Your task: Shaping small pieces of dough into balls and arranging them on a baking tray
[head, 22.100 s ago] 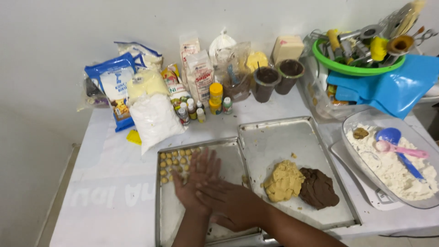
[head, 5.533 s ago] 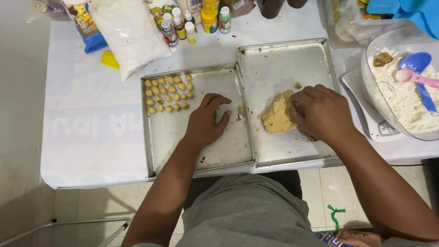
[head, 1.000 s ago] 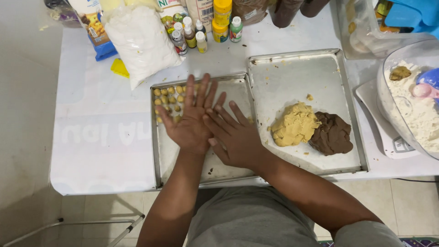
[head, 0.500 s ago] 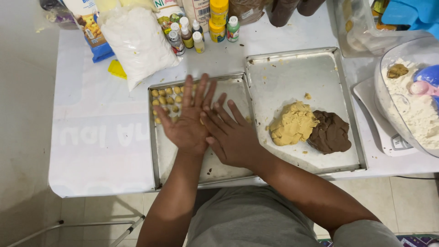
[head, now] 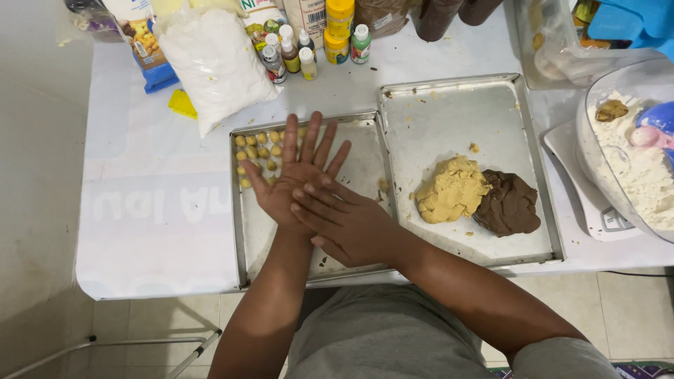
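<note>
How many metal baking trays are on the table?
2. The left tray holds small dough balls, under both hands. The right tray holds a yellow dough lump and a brown dough lump.

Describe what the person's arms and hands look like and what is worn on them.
Both forearms are bare, with no gloves, rings, watch or bracelets showing. The left hand and right hand are uncovered. A grey short sleeve shows at the right upper arm, matching the grey shirt.

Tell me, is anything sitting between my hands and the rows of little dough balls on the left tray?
Nothing visible. The left hand and right hand hover pressed together over the left tray, right beside the dough balls; only bare tray lies between.
</note>
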